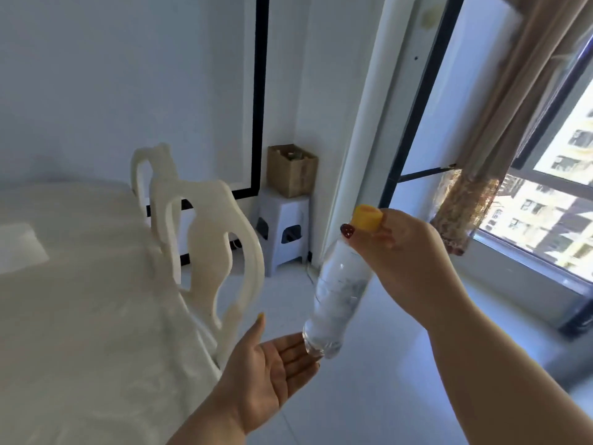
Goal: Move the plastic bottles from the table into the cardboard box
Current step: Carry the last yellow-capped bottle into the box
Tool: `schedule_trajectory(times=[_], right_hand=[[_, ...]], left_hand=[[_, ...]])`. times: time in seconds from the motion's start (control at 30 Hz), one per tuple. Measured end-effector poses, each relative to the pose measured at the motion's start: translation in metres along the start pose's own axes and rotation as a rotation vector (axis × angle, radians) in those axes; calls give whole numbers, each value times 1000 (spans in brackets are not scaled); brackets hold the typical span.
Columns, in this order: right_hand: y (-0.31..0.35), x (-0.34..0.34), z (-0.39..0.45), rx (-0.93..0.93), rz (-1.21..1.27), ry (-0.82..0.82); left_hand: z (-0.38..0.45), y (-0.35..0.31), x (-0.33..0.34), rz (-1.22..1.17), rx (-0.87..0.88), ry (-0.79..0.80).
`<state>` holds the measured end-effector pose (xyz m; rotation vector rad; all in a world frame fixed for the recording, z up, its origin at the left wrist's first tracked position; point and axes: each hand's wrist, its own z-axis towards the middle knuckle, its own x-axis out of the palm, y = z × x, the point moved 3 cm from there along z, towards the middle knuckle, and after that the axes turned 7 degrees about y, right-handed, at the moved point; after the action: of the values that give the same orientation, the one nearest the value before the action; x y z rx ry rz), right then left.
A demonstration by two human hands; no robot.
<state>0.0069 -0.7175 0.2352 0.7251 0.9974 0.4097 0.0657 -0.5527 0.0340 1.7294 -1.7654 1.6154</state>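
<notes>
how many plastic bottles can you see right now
1: a clear bottle with a yellow cap, held near its neck by the right hand. More may lie hidden in the cardboard box on the stool.

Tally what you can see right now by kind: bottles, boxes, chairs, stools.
Clear plastic bottle with yellow cap, held by the right hand near the cap: 1
Cardboard box, on the stool: 1
White chairs at the table: 2
White plastic stool: 1
Total: 5
The left hand is open, under the bottle's base.
</notes>
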Motion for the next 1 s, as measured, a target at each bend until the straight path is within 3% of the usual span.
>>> schedule_trajectory(times=[0.2,0.37,1.0], right_hand=[[-82,-64,63,74,18,-67],[-129,-76,140,77,27,-63],[-281,-16,595,-32,50,79]], left_hand=[[98,1,67,39,-47,27],[183,-27,92,51,-44,14],[572,-289,114,50,74,-116]])
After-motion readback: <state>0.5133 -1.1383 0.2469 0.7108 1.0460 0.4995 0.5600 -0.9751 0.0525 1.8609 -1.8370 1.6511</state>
